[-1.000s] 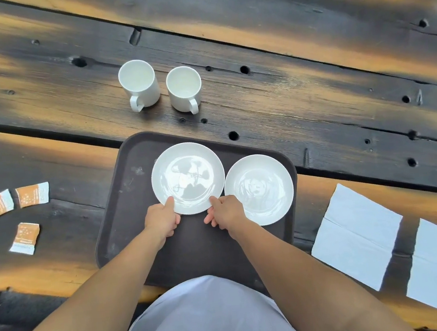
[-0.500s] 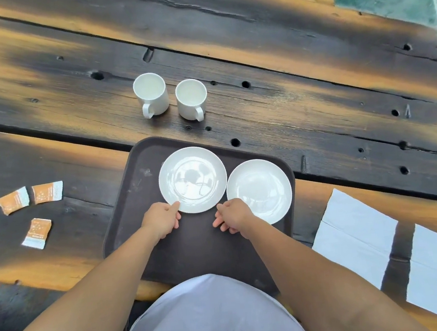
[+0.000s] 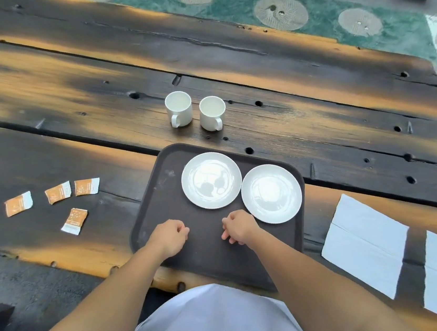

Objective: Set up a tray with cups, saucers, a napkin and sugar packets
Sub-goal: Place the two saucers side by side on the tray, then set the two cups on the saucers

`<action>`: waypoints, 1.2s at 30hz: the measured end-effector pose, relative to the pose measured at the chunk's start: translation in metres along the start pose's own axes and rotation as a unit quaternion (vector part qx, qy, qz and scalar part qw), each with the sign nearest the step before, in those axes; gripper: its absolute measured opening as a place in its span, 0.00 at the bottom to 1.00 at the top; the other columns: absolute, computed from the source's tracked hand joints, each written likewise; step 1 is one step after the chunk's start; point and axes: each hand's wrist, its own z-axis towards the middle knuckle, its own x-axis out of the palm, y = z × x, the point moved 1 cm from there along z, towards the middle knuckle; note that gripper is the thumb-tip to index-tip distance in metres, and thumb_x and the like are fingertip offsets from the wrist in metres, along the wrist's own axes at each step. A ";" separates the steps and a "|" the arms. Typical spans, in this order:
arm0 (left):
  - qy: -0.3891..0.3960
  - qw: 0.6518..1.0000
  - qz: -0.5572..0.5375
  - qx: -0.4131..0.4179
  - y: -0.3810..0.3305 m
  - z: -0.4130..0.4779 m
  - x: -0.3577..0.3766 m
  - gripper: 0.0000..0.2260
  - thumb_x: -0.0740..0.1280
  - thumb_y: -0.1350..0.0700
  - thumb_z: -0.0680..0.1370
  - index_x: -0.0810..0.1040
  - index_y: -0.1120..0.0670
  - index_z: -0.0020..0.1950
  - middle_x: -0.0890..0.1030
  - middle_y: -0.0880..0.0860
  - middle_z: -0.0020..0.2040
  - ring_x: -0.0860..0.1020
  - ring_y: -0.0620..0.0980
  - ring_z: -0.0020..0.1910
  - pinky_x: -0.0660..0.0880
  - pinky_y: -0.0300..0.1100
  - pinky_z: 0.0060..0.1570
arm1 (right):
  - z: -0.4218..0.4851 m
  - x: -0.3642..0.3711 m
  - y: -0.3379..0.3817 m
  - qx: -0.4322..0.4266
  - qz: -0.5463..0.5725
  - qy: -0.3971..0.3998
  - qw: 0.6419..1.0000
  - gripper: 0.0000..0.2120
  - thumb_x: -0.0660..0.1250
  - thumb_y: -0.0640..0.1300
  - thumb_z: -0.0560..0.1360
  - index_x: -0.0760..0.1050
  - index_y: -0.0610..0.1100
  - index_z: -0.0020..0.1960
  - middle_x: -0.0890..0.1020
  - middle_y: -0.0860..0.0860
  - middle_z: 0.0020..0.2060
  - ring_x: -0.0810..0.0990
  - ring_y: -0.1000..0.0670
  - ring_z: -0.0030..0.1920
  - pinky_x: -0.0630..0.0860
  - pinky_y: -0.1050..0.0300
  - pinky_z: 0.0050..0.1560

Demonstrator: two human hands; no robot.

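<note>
**Empty hands over tray**

Our left hand [image 3: 169, 237] and right hand [image 3: 240, 228] are loosely curled, holding nothing, over the tray [image 3: 151, 228], perhaps touching it. Two saucers [image 3: 211, 180] lie on it; two cups [image 3: 178, 109] stand beyond; sugar packets [image 3: 75, 221] lie left, napkins [image 3: 364, 243] right.

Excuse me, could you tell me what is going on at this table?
A person is setting up a tray on a wooden table. Two white saucers already lie side by side on it. The left hand and the right hand are over the tray's near part, fingers loosely curled, holding nothing. The two cups, four sugar packets and two napkins are on the table, not yet on the tray.
</note>
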 end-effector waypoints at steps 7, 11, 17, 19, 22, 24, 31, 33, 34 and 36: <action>-0.001 1.000 0.019 0.015 0.012 -0.009 0.017 0.14 0.61 0.51 0.82 0.78 0.59 0.44 0.84 0.58 0.41 0.80 0.56 0.40 0.77 0.48 0.47 | -0.013 0.019 -0.014 -0.004 -0.005 -0.019 1.000 0.10 0.56 0.42 0.79 0.72 0.44 0.41 0.84 0.51 0.32 0.76 0.53 0.26 0.69 0.61 0.28; 0.021 0.997 0.061 0.045 0.001 -0.013 0.029 0.15 0.60 0.50 0.82 0.78 0.60 0.47 0.84 0.57 0.42 0.80 0.56 0.43 0.77 0.49 0.47 | -0.027 0.018 -0.029 0.005 0.009 -0.024 1.000 0.10 0.56 0.41 0.78 0.73 0.45 0.41 0.83 0.53 0.30 0.75 0.54 0.24 0.67 0.63 0.27; 0.058 0.977 0.167 0.120 -0.029 -0.013 0.038 0.12 0.60 0.50 0.82 0.78 0.55 0.47 0.81 0.52 0.42 0.79 0.54 0.46 0.75 0.47 0.46 | -0.049 -0.002 -0.060 0.054 0.051 -0.068 0.995 0.10 0.57 0.40 0.78 0.75 0.45 0.41 0.83 0.53 0.31 0.76 0.54 0.27 0.68 0.63 0.29; 0.066 0.970 0.186 0.142 -0.039 -0.012 0.038 0.10 0.60 0.51 0.82 0.77 0.53 0.47 0.81 0.50 0.43 0.78 0.53 0.47 0.74 0.46 0.47 | -0.056 -0.006 -0.069 0.074 0.071 -0.090 0.991 0.10 0.58 0.39 0.77 0.76 0.44 0.42 0.84 0.51 0.33 0.76 0.53 0.26 0.68 0.65 0.25; 0.082 0.961 0.208 0.163 -0.048 -0.010 0.037 0.08 0.61 0.51 0.81 0.76 0.51 0.45 0.81 0.49 0.44 0.78 0.52 0.47 0.73 0.45 0.46 | -0.069 -0.005 -0.080 0.098 0.092 -0.112 0.985 0.10 0.58 0.37 0.77 0.77 0.44 0.41 0.84 0.49 0.34 0.75 0.52 0.25 0.66 0.68 0.21; 0.096 0.953 0.226 0.179 -0.051 -0.008 0.033 0.07 0.61 0.52 0.81 0.75 0.50 0.45 0.80 0.48 0.45 0.78 0.52 0.47 0.73 0.44 0.46 | -0.074 -0.002 -0.082 0.110 0.098 -0.122 0.981 0.11 0.58 0.37 0.77 0.76 0.43 0.40 0.85 0.47 0.37 0.76 0.52 0.26 0.70 0.66 0.25; 0.095 0.958 0.202 0.181 -0.052 0.007 -0.010 0.07 0.61 0.52 0.80 0.74 0.49 0.42 0.79 0.48 0.45 0.78 0.52 0.48 0.74 0.44 0.47 | -0.068 0.004 -0.036 0.106 0.086 -0.131 0.982 0.12 0.56 0.36 0.75 0.75 0.45 0.38 0.87 0.44 0.44 0.79 0.48 0.34 0.75 0.59 0.37; 0.082 0.964 0.190 0.167 -0.050 0.015 -0.025 0.07 0.61 0.52 0.80 0.74 0.50 0.42 0.80 0.50 0.47 0.78 0.53 0.49 0.74 0.44 0.48 | -0.061 0.003 -0.016 0.089 0.089 -0.130 0.983 0.11 0.57 0.36 0.74 0.74 0.46 0.38 0.87 0.45 0.43 0.79 0.49 0.32 0.75 0.61 0.36; 0.074 0.968 0.182 0.158 -0.049 0.019 -0.031 0.08 0.61 0.52 0.80 0.75 0.50 0.42 0.81 0.51 0.47 0.78 0.53 0.49 0.74 0.44 0.48 | -0.057 0.003 -0.007 0.081 0.091 -0.128 0.984 0.11 0.57 0.37 0.74 0.74 0.46 0.38 0.87 0.45 0.42 0.78 0.51 0.30 0.74 0.63 0.34; 0.058 0.975 0.160 0.145 -0.048 0.028 -0.043 0.08 0.61 0.52 0.80 0.76 0.52 0.43 0.81 0.52 0.47 0.78 0.53 0.48 0.74 0.44 0.46 | -0.047 0.002 0.009 0.067 0.092 -0.120 0.986 0.10 0.57 0.37 0.74 0.74 0.45 0.39 0.86 0.46 0.40 0.76 0.54 0.27 0.71 0.65 0.29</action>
